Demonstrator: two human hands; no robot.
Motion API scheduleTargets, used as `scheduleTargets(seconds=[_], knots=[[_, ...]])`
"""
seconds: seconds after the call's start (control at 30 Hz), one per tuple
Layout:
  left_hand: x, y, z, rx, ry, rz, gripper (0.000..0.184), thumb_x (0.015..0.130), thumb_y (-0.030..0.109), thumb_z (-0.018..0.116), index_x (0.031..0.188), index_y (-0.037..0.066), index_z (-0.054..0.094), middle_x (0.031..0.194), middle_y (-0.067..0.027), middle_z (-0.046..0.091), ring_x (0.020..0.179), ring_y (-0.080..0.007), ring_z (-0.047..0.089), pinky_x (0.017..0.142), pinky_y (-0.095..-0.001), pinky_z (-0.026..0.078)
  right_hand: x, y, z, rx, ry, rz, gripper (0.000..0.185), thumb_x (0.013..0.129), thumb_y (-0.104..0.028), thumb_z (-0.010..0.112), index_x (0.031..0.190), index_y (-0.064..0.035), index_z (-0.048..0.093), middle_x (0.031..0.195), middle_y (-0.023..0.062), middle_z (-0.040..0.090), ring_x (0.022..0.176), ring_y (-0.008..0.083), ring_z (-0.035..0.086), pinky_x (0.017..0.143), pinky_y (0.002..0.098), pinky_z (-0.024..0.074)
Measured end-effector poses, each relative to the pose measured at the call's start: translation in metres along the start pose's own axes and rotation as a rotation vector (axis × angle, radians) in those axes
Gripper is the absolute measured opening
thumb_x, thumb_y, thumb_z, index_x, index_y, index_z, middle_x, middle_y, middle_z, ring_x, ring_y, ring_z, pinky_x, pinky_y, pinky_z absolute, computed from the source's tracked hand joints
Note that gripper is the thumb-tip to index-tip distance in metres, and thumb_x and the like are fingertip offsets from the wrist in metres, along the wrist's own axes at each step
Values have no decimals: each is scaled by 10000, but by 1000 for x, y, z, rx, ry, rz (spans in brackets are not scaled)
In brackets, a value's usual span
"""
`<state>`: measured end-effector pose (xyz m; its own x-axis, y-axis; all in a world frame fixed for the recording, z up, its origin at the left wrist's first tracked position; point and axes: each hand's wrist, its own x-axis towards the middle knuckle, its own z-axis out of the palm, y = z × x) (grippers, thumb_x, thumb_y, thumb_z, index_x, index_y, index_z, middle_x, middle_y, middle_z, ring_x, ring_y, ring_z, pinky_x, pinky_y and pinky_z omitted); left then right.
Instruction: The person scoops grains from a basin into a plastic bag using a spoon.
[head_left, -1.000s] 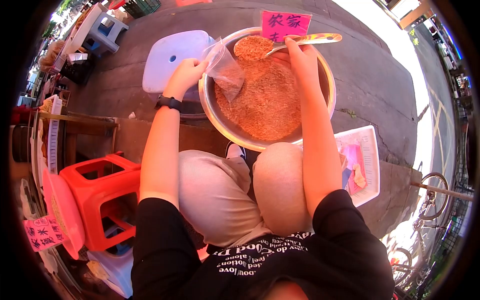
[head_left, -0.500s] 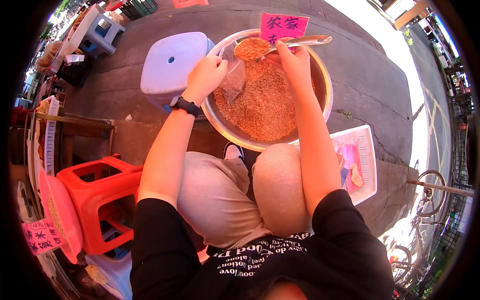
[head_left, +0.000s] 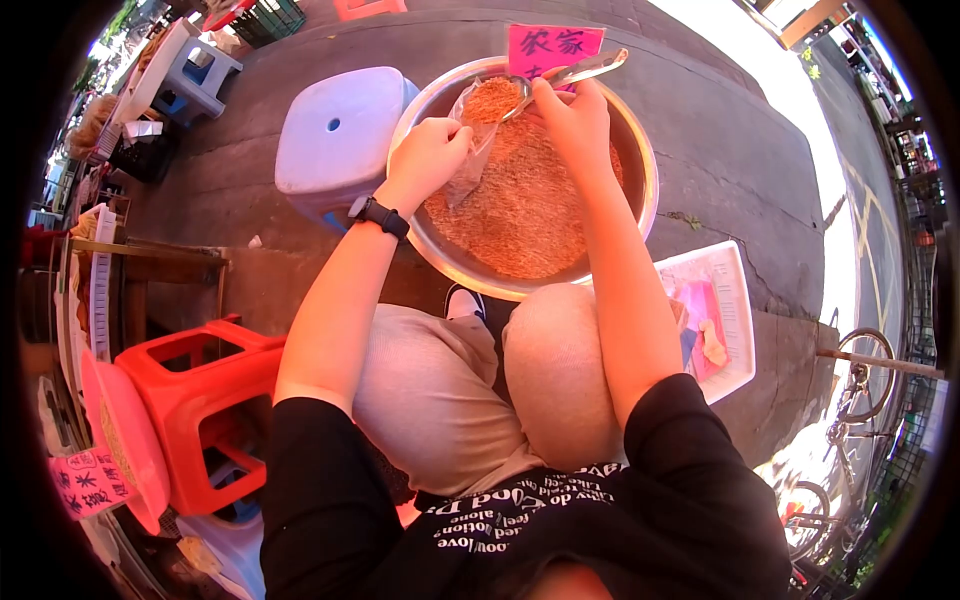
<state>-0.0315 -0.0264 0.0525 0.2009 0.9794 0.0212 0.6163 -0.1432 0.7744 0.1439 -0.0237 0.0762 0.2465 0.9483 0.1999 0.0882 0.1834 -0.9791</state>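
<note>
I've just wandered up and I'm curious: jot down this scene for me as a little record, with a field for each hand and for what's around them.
left hand: holds a clear bag
right hand: grips a spoon by its handle
spoon's bowl: at the bag's mouth
basin: metal, holding reddish grain
sign: pink, at the basin's far side
left of basin: pale blue stool
near left knee: red stool
right of knees: white tray
</note>
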Motion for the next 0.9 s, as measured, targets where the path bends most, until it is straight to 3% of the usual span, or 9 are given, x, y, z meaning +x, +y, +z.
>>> scheduleTargets(seconds=[0.1,0.2,0.4,0.5,0.57,0.67,0.77,0.9], knots=[[1,4,4,23,-2,20,280,761,241,470,671,-4,573,587,-157,542,555,-260,540,522,-352,388,-4,-6,-2,-158,22,-56,201,710,-170,559,855,-33,526,666,107,601,610,177,587,594,292,445],[-1,12,4,42,-43,11,270,782,197,469,649,-21,558,569,-33,540,527,-87,501,522,-229,398,-8,-11,-4,-276,8,-116,187,712,-151,551,859,-39,524,661,109,592,628,191,587,599,291,442],[-1,11,8,70,-61,27,272,783,199,468,653,-21,561,572,-41,548,535,-95,510,529,-231,399,-5,-4,-6,-367,-61,-274,136,738,-121,529,851,-46,521,652,82,570,626,169,567,586,278,430],[0,9,9,53,2,44,281,753,232,472,658,-18,560,564,-159,529,549,-249,545,521,-343,393,-3,-3,-8,-398,-106,-373,115,751,-98,523,848,-36,518,657,73,562,627,152,558,577,269,426],[6,-2,8,39,6,19,284,749,231,472,651,-21,559,541,-148,518,529,-221,538,511,-334,389,3,5,-11,-366,-133,-422,107,758,-80,519,855,-35,518,673,70,563,629,141,555,571,266,425],[12,-13,-5,40,29,-26,288,745,228,470,641,-22,568,515,-118,517,507,-173,525,500,-309,387,0,-6,-20,-242,-59,-330,94,777,-72,506,857,-22,517,715,66,573,639,131,556,568,250,440],[9,-16,-24,0,84,-86,294,740,226,468,630,-22,580,510,-81,530,495,-137,514,496,-280,390,19,31,-31,-70,58,-294,119,775,-100,496,873,-38,521,654,83,570,606,155,585,532,301,464],[6,-39,-50,-28,176,-234,299,730,233,469,639,-25,590,525,-72,546,490,-127,514,507,-256,406,22,64,-60,208,69,65,179,801,-102,493,890,54,500,768,117,560,638,155,575,560,247,505]])
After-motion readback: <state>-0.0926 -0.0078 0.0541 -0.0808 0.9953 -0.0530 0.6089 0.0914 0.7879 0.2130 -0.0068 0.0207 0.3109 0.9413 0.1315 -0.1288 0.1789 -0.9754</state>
